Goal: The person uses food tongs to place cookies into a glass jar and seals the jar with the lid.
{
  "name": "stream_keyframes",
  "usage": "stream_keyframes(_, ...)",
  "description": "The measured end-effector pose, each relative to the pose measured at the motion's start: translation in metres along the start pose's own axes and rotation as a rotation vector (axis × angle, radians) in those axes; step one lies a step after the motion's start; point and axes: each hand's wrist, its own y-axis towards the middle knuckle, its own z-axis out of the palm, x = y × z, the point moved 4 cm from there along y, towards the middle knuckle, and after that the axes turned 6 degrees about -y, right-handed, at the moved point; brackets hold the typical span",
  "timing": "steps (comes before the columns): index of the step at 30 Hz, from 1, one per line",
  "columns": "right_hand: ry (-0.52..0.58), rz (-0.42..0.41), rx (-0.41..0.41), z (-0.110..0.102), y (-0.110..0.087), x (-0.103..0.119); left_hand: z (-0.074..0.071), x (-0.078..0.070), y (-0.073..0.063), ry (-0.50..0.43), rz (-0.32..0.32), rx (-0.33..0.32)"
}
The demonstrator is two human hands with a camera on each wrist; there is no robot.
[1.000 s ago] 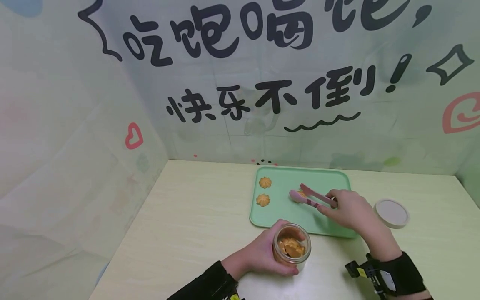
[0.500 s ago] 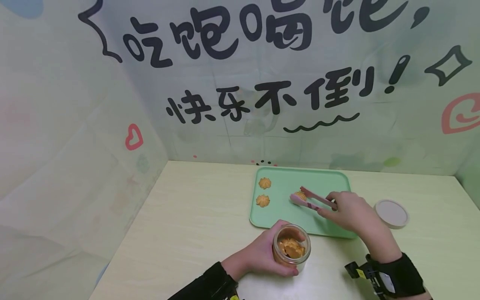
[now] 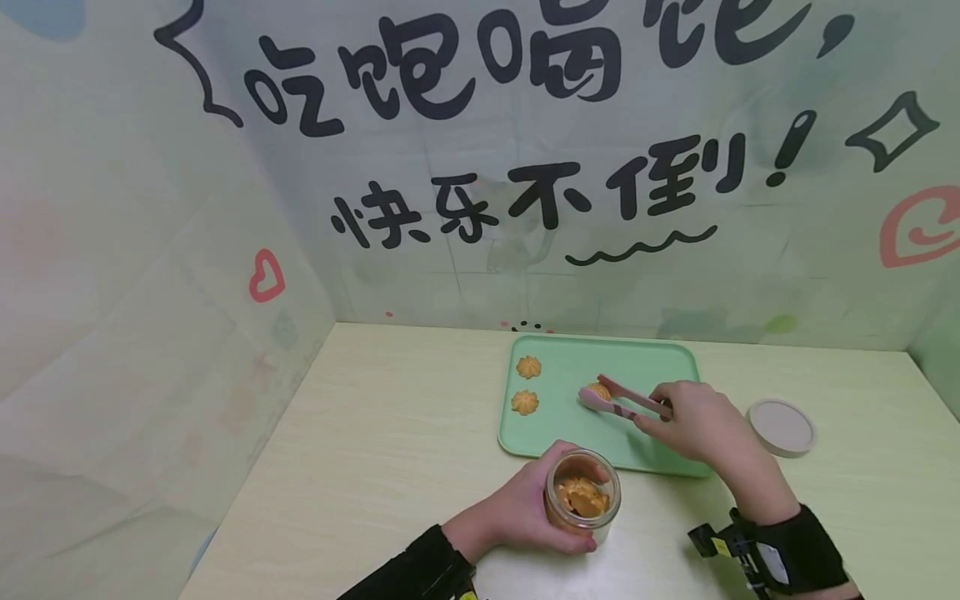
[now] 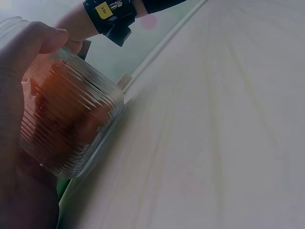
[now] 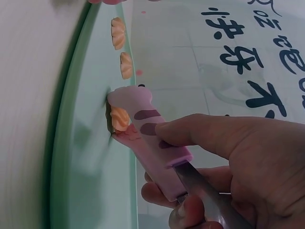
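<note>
My left hand (image 3: 528, 508) grips a ribbed glass jar (image 3: 583, 492) from its left side, its open mouth facing up. Several golden cookies lie inside the jar. With thumb and fingers, my right hand (image 3: 693, 421) holds pink tongs (image 3: 630, 397) over the green tray (image 3: 570, 437). Between the tong tips sits a flower-shaped cookie (image 5: 119, 119), low at the tray surface in the right wrist view. Two more cookies lie at the tray's left end, an upper cookie (image 3: 528, 367) and a lower cookie (image 3: 525, 402).
A round white lid (image 3: 782, 427) lies on the pale wooden table (image 3: 360, 433), right of the tray and beside my right forearm. Behind the table stands a printed backdrop (image 3: 450, 283) with black lettering, and its sheet also covers the left side.
The tong tips have settled slightly around the cookie on the tray. My left hand and the jar stay in place.
</note>
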Motion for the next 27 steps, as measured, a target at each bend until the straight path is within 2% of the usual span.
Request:
stream_keyframes(8,0.024,-0.016,-0.022,0.000,0.001,-0.002,0.000,0.001,0.000,0.003,0.010,-0.003)
stream_keyframes(16,0.050,-0.014,-0.010,-0.001,0.001,-0.007,0.001,0.002,0.000,0.001,0.008,0.000)
stream_keyframes(22,0.046,-0.034,-0.029,-0.010,-0.002,-0.007,0.000,0.002,0.000,-0.004,0.002,-0.001)
stream_keyframes(27,0.078,-0.063,-0.063,-0.026,-0.012,-0.004,-0.001,0.002,0.001,-0.001,-0.001,-0.001)
